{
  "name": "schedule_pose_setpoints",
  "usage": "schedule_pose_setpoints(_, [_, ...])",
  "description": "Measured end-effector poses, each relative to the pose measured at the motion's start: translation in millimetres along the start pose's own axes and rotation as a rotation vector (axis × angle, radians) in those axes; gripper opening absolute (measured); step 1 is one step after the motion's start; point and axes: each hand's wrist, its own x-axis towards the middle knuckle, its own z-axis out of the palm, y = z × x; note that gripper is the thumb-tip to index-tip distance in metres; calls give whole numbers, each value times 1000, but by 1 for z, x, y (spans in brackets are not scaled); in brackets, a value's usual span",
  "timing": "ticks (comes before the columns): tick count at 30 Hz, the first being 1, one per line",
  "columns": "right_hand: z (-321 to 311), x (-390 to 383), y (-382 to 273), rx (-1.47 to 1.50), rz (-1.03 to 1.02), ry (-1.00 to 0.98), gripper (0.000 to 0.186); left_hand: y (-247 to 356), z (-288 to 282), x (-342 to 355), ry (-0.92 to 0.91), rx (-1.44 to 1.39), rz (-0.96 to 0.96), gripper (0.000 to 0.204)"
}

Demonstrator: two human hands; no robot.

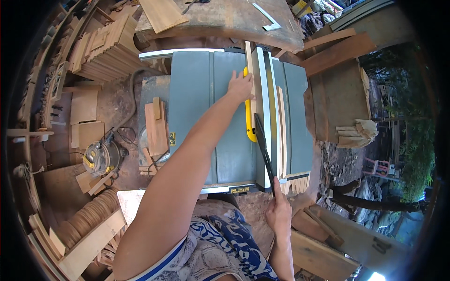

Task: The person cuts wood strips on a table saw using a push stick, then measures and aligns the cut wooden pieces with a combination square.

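Observation:
My right hand (279, 213) is closed round the handle end of a long black push stick (266, 154). The tip of that stick reaches the near end of a narrow wooden strip (249, 54), which lies along the metal rip fence (264, 93) of a grey table saw (192, 103). Stretched across the tabletop, my left arm ends in my left hand (240, 87), its thumb apart and its fingers against the strip's left side. Beneath that hand runs the yellow throat plate (250, 126). The blade cannot be made out.
Loose strips (281, 136) lie right of the fence. A wooden outfeed table (220, 23) behind the saw carries a board (161, 14) and a metal square (268, 18). At the left stand stacked boards (105, 51) and a shop vacuum (101, 157) with its hose.

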Motion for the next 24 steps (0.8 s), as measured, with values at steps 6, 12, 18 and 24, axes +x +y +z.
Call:
schedule_pose_setpoints(6, [-3, 13, -8, -9, 85, -19, 72, 3, -6, 5, -53, 37, 13, 95])
schedule_pose_setpoints(12, [-3, 19, -11, -16, 53, 43, 70, -2, -3, 8, -28, 24, 25, 94])
schedule_pose_setpoints(18, [-6, 27, -19, -14, 156, -35, 70, -12, 4, 18, 15, -22, 20, 94])
schedule_pose_setpoints(24, [1, 32, -11, -83, 83, -8, 75, -11, -5, 21, -29, 27, 21, 91])
